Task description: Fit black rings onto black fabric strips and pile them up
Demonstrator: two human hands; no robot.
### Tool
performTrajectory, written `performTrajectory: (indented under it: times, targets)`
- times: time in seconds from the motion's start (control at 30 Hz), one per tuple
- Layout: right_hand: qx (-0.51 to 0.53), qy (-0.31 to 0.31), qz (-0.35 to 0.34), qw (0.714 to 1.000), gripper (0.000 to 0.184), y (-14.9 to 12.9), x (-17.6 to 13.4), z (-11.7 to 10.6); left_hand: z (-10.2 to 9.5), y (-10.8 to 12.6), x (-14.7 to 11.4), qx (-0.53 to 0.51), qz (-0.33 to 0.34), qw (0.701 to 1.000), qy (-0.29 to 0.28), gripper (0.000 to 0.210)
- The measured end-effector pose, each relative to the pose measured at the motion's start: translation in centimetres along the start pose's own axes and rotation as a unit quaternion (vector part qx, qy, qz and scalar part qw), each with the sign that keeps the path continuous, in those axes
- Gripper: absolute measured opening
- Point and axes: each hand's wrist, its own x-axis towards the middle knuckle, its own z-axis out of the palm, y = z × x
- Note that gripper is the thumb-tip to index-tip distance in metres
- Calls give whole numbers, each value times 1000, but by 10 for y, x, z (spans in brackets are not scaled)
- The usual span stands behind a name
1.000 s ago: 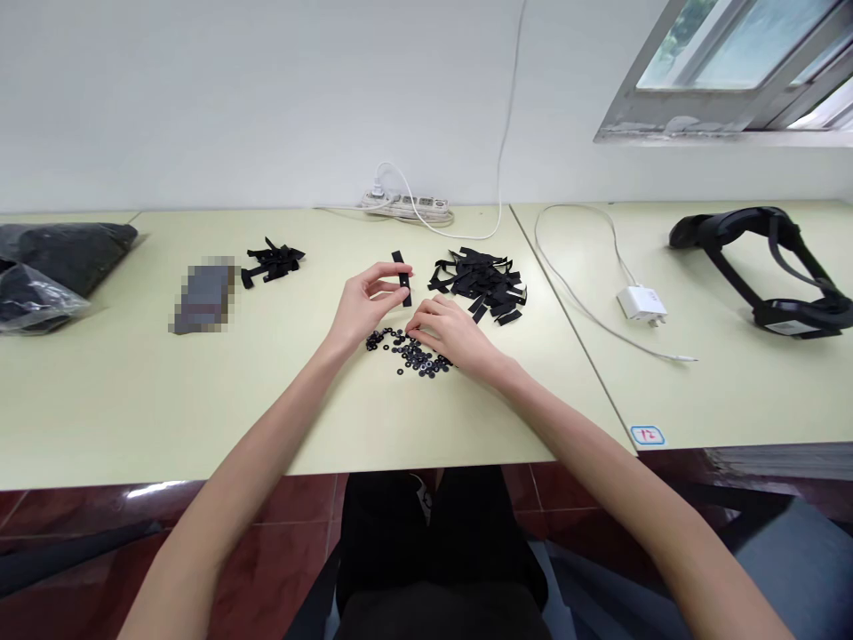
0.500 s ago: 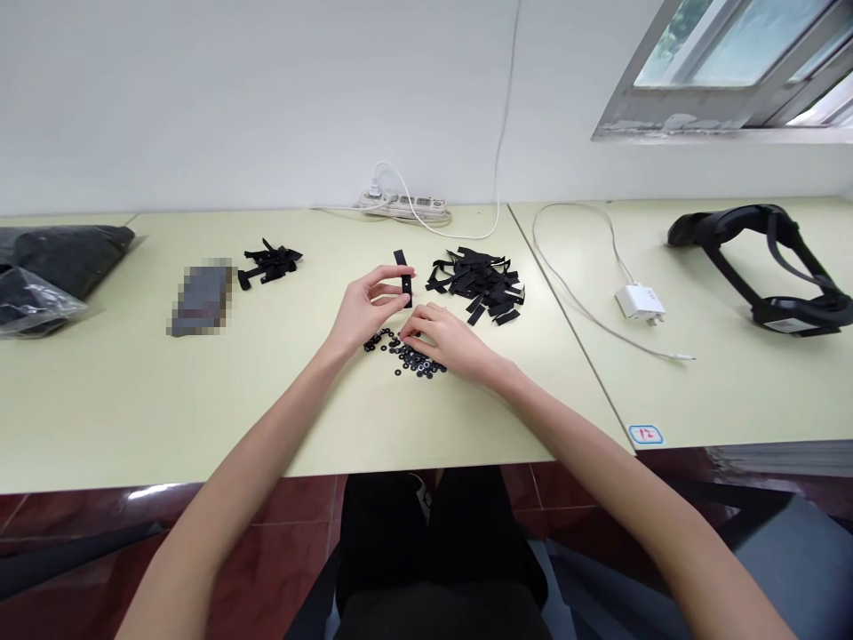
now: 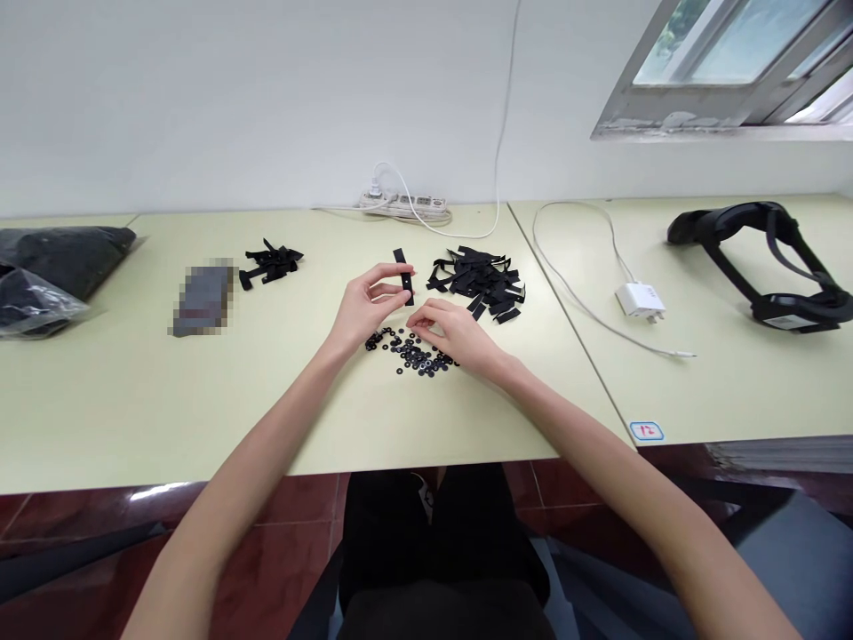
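Observation:
In the head view, my left hand [image 3: 360, 309] pinches a short black fabric strip [image 3: 406, 281] between thumb and fingertips. The strip stands nearly upright, with a small light spot at its middle. Just right of and below it, my right hand [image 3: 458, 334] has thumb and fingers pressed together; whatever is between them is too small to make out. Beneath the right hand lies a scatter of small black ring-shaped pieces like washers [image 3: 419, 359], partly covered by the fingers. A loose heap of black strips [image 3: 481, 277] lies just beyond the right hand.
A smaller bunch of black strips [image 3: 272, 263] and a blurred-out dark object [image 3: 203, 300] lie left, near a plastic bag [image 3: 46, 302]. At the wall sits a power strip [image 3: 403, 206]. On the right are a white charger [image 3: 640, 302] with cable and a black headset [image 3: 766, 267].
My right hand has lifted slightly and shifted a little right, uncovering more of the ring-shaped pieces. My left hand still holds the strip in nearly the same place.

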Motion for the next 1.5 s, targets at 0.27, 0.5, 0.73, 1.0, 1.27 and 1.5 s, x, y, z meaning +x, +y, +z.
performTrajectory:
  times: [0.27,0.5,0.73,1.0,1.27,1.5]
  targets:
    - [180,129,79,972,13,-7,3,-13,0,2,-1,10,3,1000,-8,36]
    - [254,168,118,945,23,-4,5,-18,3,2,-4,15,4,999,-32,39]
    - [283,160,118,938,14,-3,5,-19,7,2,-7,-2,6,998,-64,46]
    - [298,165,113,933,17,-1,4,-15,11,0,-9,-11,31,996,-79,45]
    - [300,177,136,928,22,-4,4,-10,16,0,-11,-20,46,995,-84,44]
    - [295,190,148,925,30,-3,5,-7,17,-1,-12,-7,48,996,-78,45]
